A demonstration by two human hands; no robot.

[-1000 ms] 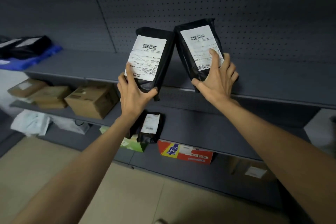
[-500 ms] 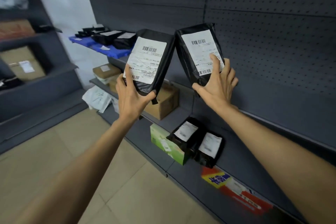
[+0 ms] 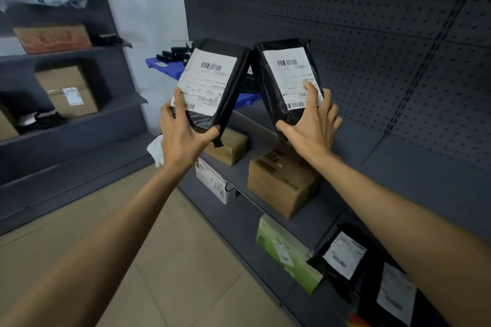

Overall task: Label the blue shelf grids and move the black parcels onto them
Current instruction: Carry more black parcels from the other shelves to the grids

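Parcels up, one in each hand, both held in the air in front of the dark pegboard shelving (image 3: 372,74). The left hand (image 3: 183,138) clamps the lower end of the left parcel (image 3: 210,82), thumb laid on the edge of the white label, fingers hooked under the bottom corner. The right hand (image 3: 310,130) grips the right parcel (image 3: 289,77) from below, thumb along the bottom edge, forefinger stretched up onto the label, the other fingers spread behind the right side.

Both parcels stand upright with labels facing the camera. They tilt in toward each other so the top corners come together; touching or just apart, I cannot tell.

Behind them, further along the shelf, lies the blue grid (image 3: 162,68), partly hidden by the left parcel, and more black packs (image 3: 175,51) sit on it.

Under the hands, brown boxes (image 3: 279,186) sit on the next shelf down. Lower right there's a green box (image 3: 287,252), and just beside it two low parcels (image 3: 342,257), black with white labels, on the bottom shelf.
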